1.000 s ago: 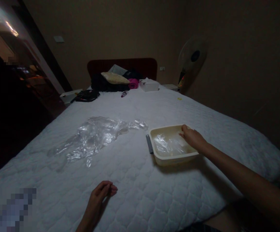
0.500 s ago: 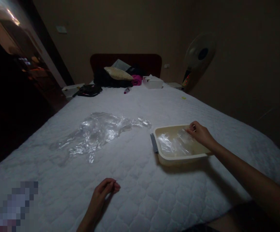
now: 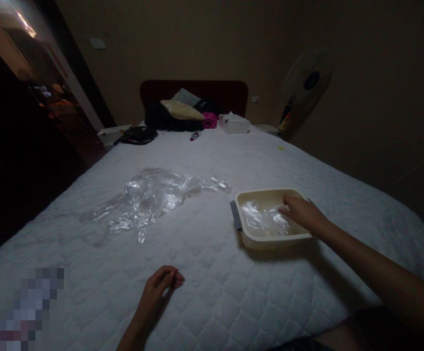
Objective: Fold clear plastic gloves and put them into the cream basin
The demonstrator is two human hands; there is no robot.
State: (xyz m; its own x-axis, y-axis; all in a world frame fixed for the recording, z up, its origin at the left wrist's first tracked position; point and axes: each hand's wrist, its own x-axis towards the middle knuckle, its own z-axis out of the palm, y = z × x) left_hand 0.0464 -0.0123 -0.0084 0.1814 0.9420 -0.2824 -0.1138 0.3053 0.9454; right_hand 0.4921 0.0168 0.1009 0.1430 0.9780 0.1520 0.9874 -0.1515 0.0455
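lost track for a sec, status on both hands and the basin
Left hand on the bed, holding nothing visible. Right hand inside the cream basin, by clear plastic; grip unclear. Nothing visibly blocking either.

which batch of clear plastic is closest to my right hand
The small batch inside the cream tub, right by your right hand; the larger batch lies spread on the white bed cover.

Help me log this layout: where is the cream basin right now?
In the head view, the cream basin is on the bed right of centre, beside the crumpled clear plastic, with the right hand reaching into it.
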